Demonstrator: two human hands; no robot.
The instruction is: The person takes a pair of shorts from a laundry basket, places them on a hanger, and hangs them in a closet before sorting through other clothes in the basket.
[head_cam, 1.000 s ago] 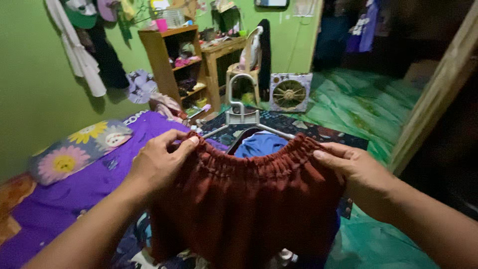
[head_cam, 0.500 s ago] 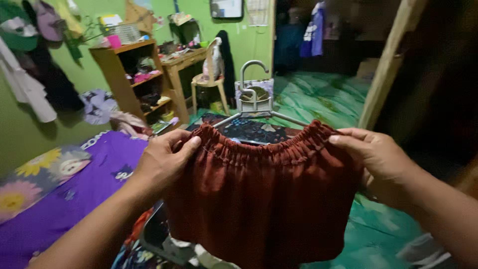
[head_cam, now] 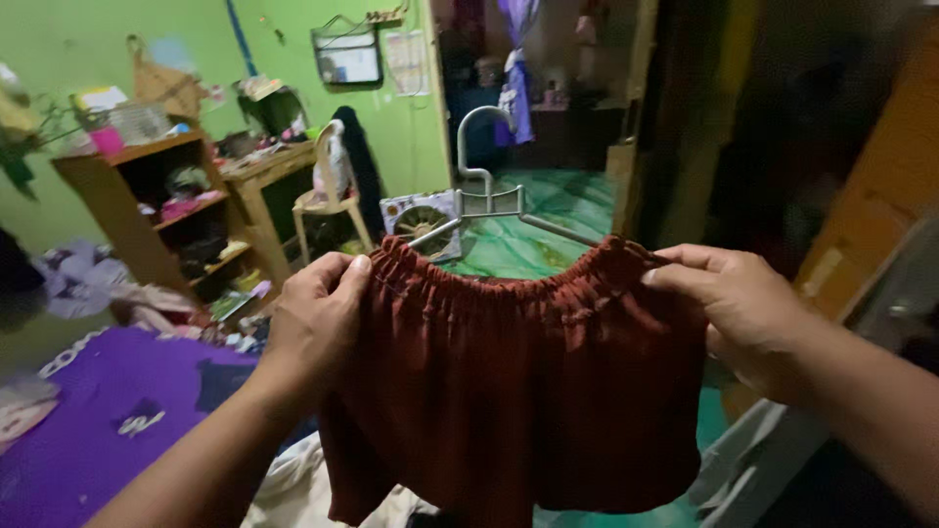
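I hold up a rust-red garment (head_cam: 509,391) with a gathered elastic waistband, spread between both hands. My left hand (head_cam: 318,318) pinches the waistband's left end. My right hand (head_cam: 738,313) grips its right end. A grey plastic hanger (head_cam: 484,200) sits inside the waistband; its hook and shoulders stick up above the cloth, and its lower part is hidden by the fabric. The garment hangs straight down in front of me.
A purple bedsheet (head_cam: 88,430) lies at the lower left. A wooden shelf (head_cam: 147,210), a small table with a chair (head_cam: 328,200) and a box fan (head_cam: 421,220) stand against the green wall. A dark doorway (head_cam: 528,108) opens behind the hanger; green patterned floor (head_cam: 528,220) lies beyond.
Both hands have lifted the garment and hanger higher and turned to the right. The flowered pillow has left the view and the doorway is now behind the hanger.
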